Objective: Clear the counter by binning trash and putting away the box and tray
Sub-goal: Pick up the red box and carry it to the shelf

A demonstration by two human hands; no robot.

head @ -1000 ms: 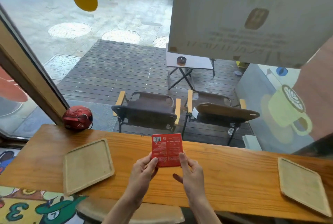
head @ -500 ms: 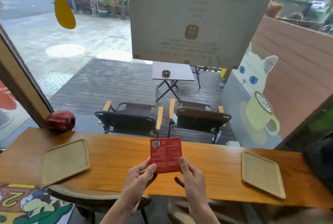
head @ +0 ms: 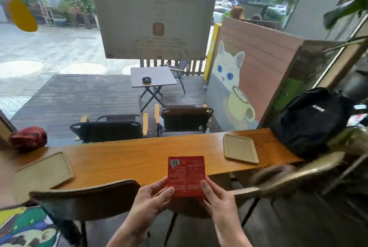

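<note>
A flat red printed cardboard box (head: 186, 176) is pinched upright by left hand (head: 151, 200) and right hand (head: 218, 200), fingers curled round its lower corners. Two beige rectangular trays (head: 240, 148) (head: 44, 169) are seen on the orange wooden worktop (head: 129, 159).

Counter (head: 139, 159) bare mid-span; trays (head: 42, 169) (head: 240, 148) flank it, backpack (head: 306, 121) blocks far right, chair backs (head: 85, 197) apparently crowd near edge.

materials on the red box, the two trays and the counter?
Flat red printed box, pinched by left hand and right hand: likely thin matte card, given the barcode and small print. Two pale rectangular trays: probably light unvarnished wood or pressed fibre, dull with raised rims. Long orange-brown counter: wood, grain visible, satin varnish sheen.
</note>
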